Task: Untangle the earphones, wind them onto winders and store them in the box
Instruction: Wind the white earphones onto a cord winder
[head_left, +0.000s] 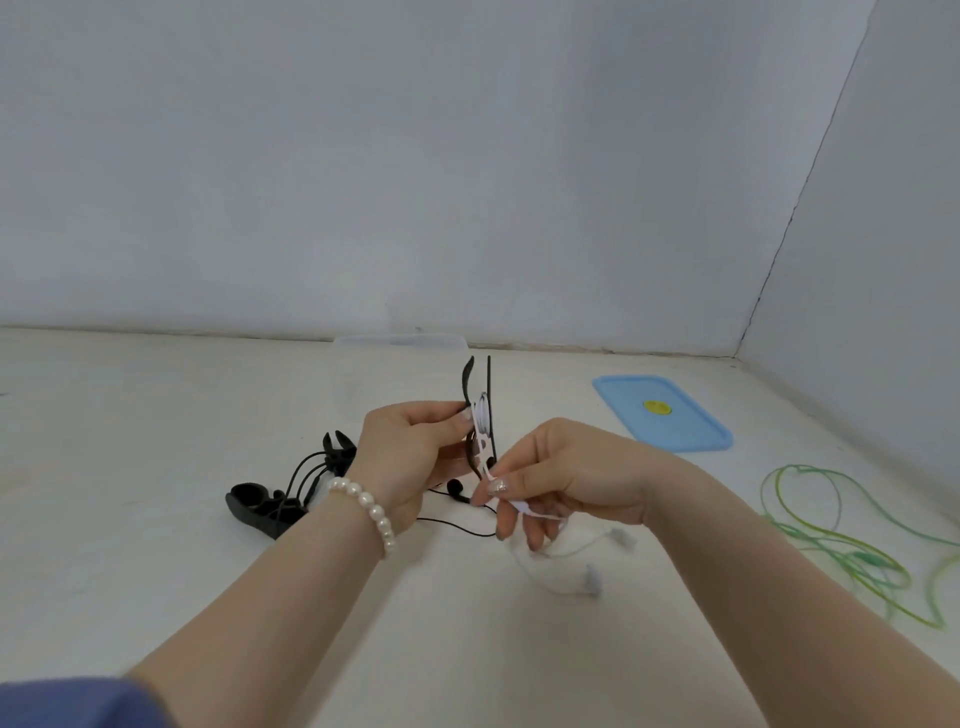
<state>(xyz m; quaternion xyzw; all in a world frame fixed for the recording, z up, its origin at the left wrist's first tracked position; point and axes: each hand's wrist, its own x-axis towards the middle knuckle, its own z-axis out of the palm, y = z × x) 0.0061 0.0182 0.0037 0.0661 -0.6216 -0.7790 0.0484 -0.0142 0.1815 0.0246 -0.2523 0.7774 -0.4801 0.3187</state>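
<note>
My left hand (410, 457) holds a black winder (480, 384) upright above the table, with white earphone cable (483, 415) wrapped around its middle. My right hand (561, 478) pinches the white cable just below the winder. The loose end of the white earphones (571, 566) trails onto the table under my right hand, its earbuds lying there. Black earphones (457, 493) lie on the table behind my hands, partly hidden. Green earphones (841, 545) lie loose at the right. The clear box (400, 341) stands at the back by the wall.
Two more black winders (254, 506) lie left of my left hand, with black cable on them. A blue lid (662, 413) with a yellow spot lies at the back right. Walls close the table at the back and right.
</note>
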